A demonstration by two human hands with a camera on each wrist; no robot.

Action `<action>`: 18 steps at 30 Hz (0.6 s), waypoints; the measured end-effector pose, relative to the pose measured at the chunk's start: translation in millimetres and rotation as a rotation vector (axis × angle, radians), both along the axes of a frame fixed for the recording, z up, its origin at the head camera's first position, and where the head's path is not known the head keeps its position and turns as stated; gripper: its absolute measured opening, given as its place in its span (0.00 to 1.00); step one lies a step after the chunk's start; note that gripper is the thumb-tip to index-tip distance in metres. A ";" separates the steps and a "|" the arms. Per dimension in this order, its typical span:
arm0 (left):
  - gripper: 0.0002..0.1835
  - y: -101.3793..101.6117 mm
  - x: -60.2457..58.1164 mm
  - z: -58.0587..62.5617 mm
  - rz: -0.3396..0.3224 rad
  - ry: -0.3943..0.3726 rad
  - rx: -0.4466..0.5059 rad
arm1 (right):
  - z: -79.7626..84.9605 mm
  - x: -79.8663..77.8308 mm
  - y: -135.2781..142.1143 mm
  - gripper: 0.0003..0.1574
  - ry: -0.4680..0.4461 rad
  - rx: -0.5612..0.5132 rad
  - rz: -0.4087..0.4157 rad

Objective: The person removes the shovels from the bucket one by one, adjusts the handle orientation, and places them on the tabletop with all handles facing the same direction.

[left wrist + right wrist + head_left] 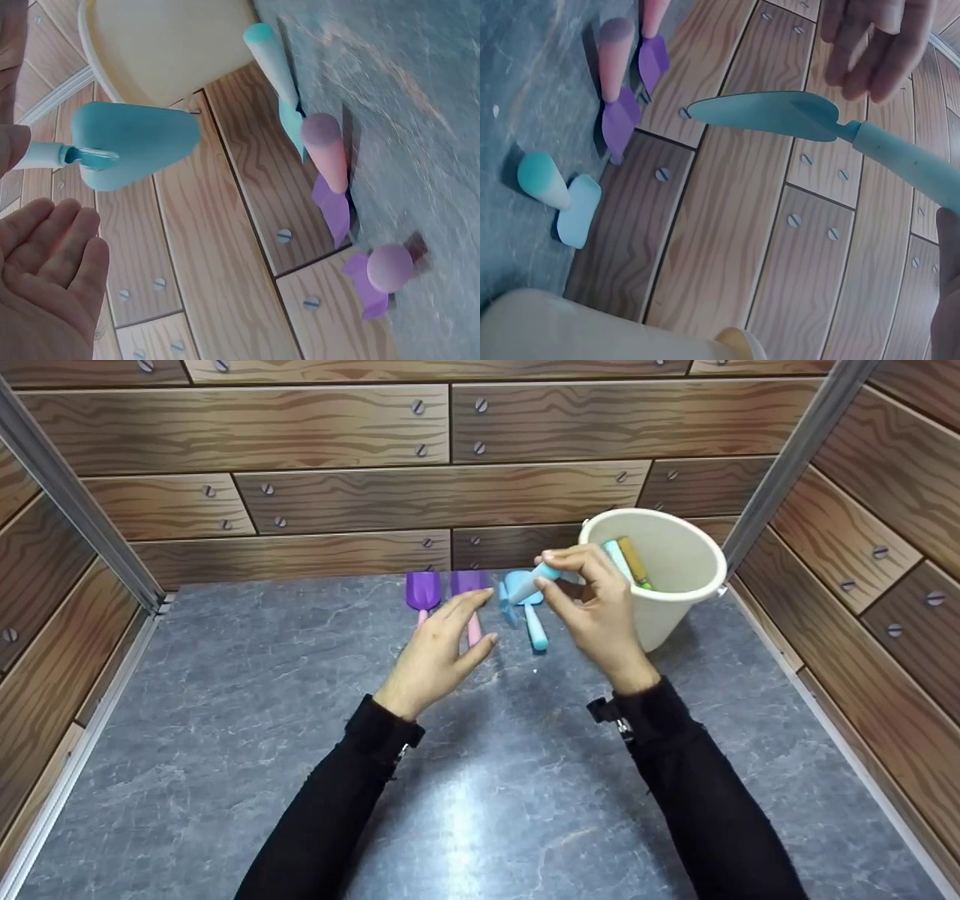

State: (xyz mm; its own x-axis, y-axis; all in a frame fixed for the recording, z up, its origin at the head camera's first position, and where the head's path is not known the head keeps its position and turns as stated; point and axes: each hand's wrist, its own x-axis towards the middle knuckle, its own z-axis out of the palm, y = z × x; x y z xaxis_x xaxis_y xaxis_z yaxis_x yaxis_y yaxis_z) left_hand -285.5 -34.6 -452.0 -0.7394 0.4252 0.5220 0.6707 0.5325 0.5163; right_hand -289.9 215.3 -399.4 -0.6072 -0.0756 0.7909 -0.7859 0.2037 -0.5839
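Note:
My right hand (606, 619) pinches the handle of a light-blue toy trowel (772, 116) between thumb and fingers, lifted off the floor. Its pointed blade hangs toward the left in the head view. Across from it, my left hand (431, 656) has its fingers extended, holding nothing; in the left wrist view its palm (49, 277) shows close beside the trowel. Behind the hands lies a light-blue toy shovel (535, 628) with its handle toward me. To its left are two purple shovels (424, 589) with pink handles, one partly covered by the left hand.
A cream bucket (660, 619) stands on the right near the back corner. Inside it are a turquoise piece (616, 556) and a brown piece (632, 558). Wood-patterned walls (337, 427) enclose the grey marbled floor (240, 697) at the back and both sides.

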 end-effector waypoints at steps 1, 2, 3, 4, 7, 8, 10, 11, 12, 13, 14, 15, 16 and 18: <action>0.35 -0.1 -0.2 0.4 -0.003 -0.003 0.018 | -1.8 0.1 -0.4 0.14 -0.003 0.000 0.013; 0.35 -0.2 -0.1 0.8 -0.001 -0.009 0.033 | -3.6 0.0 -0.8 0.14 -0.006 0.001 0.021; 0.35 -0.3 0.0 1.4 -0.002 -0.015 0.050 | -5.3 -0.2 -1.2 0.15 -0.010 0.000 0.031; 0.34 -0.5 0.0 1.9 -0.002 -0.022 0.065 | -6.7 -0.1 -1.7 0.15 -0.015 0.001 0.040; 0.33 -0.8 0.1 3.4 0.004 -0.037 0.102 | -11.1 0.3 -3.0 0.15 -0.031 -0.002 0.068; 0.33 -0.8 0.1 3.8 0.004 -0.039 0.111 | -12.1 0.7 -3.7 0.15 -0.038 -0.002 0.075; 0.32 -0.4 -0.1 4.5 -0.005 -0.044 0.132 | -14.4 1.7 -5.1 0.15 -0.050 0.001 0.087; 0.31 -0.1 -0.1 4.6 -0.011 -0.048 0.141 | -15.7 2.2 -5.7 0.15 -0.055 0.004 0.095; 0.31 0.2 0.1 4.7 -0.016 -0.054 0.148 | -16.8 2.8 -6.5 0.14 -0.059 0.009 0.098; 0.31 0.5 0.5 4.7 -0.016 -0.062 0.153 | -17.7 3.6 -7.5 0.14 -0.062 0.017 0.103; 0.31 0.9 1.0 4.9 -0.017 -0.072 0.157 | -18.9 4.2 -8.5 0.13 -0.066 0.025 0.110; 0.30 1.2 1.2 4.8 -0.020 -0.082 0.161 | -20.2 5.0 -9.3 0.13 -0.071 0.031 0.116; 0.30 1.5 1.4 4.6 -0.022 -0.090 0.163 | -21.2 5.8 -10.4 0.13 -0.076 0.037 0.126; 0.29 2.0 1.8 3.9 -0.020 -0.101 0.166 | -23.5 7.3 -12.5 0.14 -0.092 0.047 0.146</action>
